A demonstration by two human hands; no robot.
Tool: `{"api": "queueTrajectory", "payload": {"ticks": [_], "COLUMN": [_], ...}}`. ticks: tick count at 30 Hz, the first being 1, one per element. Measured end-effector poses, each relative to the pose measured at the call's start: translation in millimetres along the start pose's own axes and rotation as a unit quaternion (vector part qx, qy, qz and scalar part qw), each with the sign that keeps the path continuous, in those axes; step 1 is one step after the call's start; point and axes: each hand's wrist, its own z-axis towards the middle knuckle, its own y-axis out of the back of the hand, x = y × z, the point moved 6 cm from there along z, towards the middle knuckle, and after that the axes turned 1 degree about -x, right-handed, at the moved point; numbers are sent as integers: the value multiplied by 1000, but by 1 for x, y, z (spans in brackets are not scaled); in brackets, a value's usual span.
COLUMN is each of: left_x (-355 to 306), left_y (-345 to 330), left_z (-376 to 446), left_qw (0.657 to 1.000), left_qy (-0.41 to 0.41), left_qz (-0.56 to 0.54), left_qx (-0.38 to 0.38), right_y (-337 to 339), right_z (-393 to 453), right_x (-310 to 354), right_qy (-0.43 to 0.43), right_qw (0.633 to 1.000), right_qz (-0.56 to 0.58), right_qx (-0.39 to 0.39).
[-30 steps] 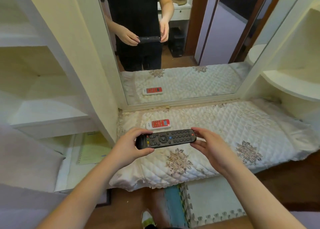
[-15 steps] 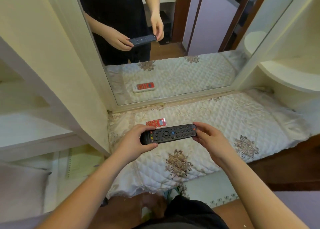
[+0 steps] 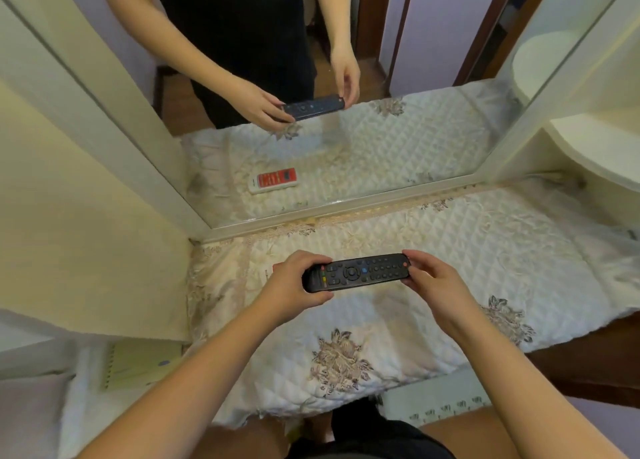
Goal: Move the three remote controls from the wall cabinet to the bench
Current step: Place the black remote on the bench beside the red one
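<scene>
**Black remote held at both ends above the quilted table**

Nearest the camera, two bare forearms reach forward over the front edge of the table (image 3: 398,337), which is covered by a white quilted cloth with brown flower motifs. The cloth hangs over that front edge. The left hand (image 3: 294,285) curls its fingers and thumb round the left end of the black remote (image 3: 356,272); the right hand (image 3: 433,282) pinches the right end between fingertips and thumb. The remote lies level, buttons up, long axis running left to right; whether it touches the cloth cannot be told. Open cloth extends to the right of the hands as far as the table's right edge, and a narrower strip lies to the left, bounded by the cream cabinet wall (image 3: 86,233). Low at the left, a yellow notebook (image 3: 138,365) lies beyond the table's corner. Behind the remote, a short band of cloth runs to the mirror frame (image 3: 381,204). The mirror (image 3: 381,139) shows a white remote with a red face (image 3: 273,180) lying on the cloth; the real one is hidden behind the left hand. At far right, a rounded shelf (image 3: 595,146) overhangs the table's back corner.
</scene>
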Motion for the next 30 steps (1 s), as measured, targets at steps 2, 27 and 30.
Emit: {"api": "queueTrajectory", "payload": {"ticks": [2,27,30], "left_x": [-4,18,19], "left_y": [-14,-101,-100], "left_z": [16,132,134], "left_qw": [1000,993,992], "left_qy": [12,74,68], "left_qz": [7,85,103], "left_qx": [15,30,13], "right_y": [13,63,63], "right_z": [17,135,139], "right_x": [-5,-47,-47], "right_qy": [-6,-30,-36], "right_qw": [1000,990,986], "right_qz": [1,-118,-146], "right_qx": [-9,-70,-70]}}
